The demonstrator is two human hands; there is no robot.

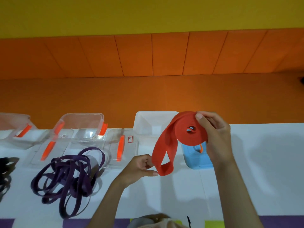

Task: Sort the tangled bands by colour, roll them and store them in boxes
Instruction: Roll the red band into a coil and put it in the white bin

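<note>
Right hand (215, 137) grips the mostly coiled red band (184, 134); left hand (139, 168), below it, pinches the hanging loop. Purple bands (65, 176) lie left of that hand. Beyond them, the label (130, 139) on a clear lid (131, 155) is too small to read.

Head-worn wide-angle view: faces forward and down over flat white tabletop (263, 162) toward orange padded wall (148, 55) at 12 o'clock; left hand (139, 168), right hand (215, 137) close beneath.
</note>
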